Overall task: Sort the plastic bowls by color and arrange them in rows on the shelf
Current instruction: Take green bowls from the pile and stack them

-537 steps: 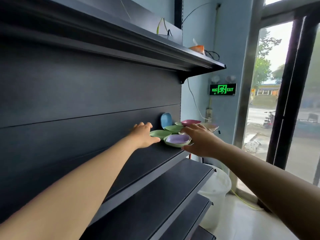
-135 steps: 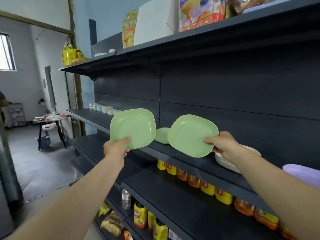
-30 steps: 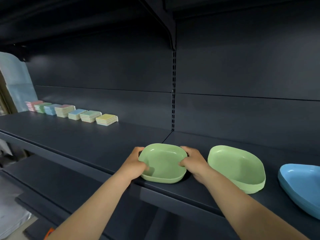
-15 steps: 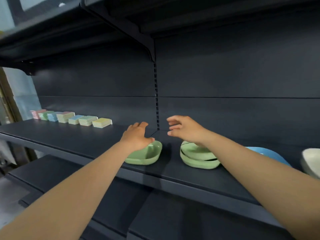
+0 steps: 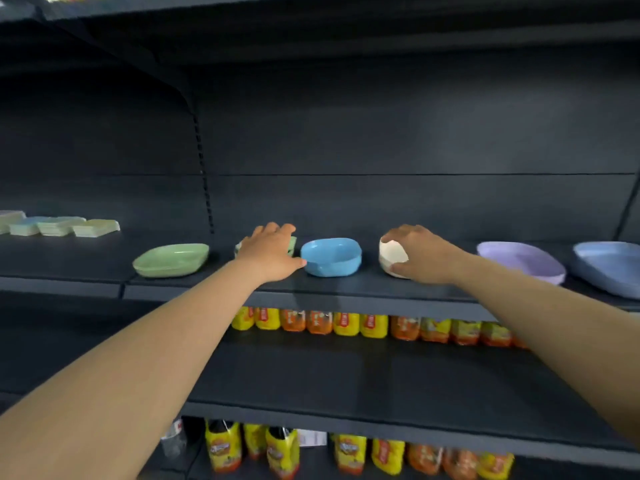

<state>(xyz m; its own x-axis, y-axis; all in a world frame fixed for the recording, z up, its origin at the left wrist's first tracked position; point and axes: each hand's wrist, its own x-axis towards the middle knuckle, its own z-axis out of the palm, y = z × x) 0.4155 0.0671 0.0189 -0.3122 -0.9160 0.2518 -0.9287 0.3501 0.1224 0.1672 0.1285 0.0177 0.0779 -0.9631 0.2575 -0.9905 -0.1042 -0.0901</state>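
Note:
On the dark shelf (image 5: pixel 363 301) stand a green bowl (image 5: pixel 171 259), a blue bowl (image 5: pixel 330 256), a cream bowl (image 5: pixel 389 254), a purple bowl (image 5: pixel 519 261) and a pale blue bowl (image 5: pixel 609 266), left to right. My left hand (image 5: pixel 273 252) lies with straight fingers over another green bowl (image 5: pixel 292 244), which is mostly hidden; its thumb touches the blue bowl's left rim. My right hand (image 5: pixel 424 254) grips the cream bowl, fingers curled over its top and thumb at its base.
Stacks of pastel pads (image 5: pixel 59 226) lie at the shelf's left end. Yellow and orange packets (image 5: pixel 346 323) line the shelf below, and more packets (image 5: pixel 277 448) stand under that. A slotted upright (image 5: pixel 204 188) divides the back panel.
The view has shifted right along the shelf. My left hand left the single green bowl and now covers the other green one beside the blue bowl; my right hand moved to the cream bowl and gripped it.

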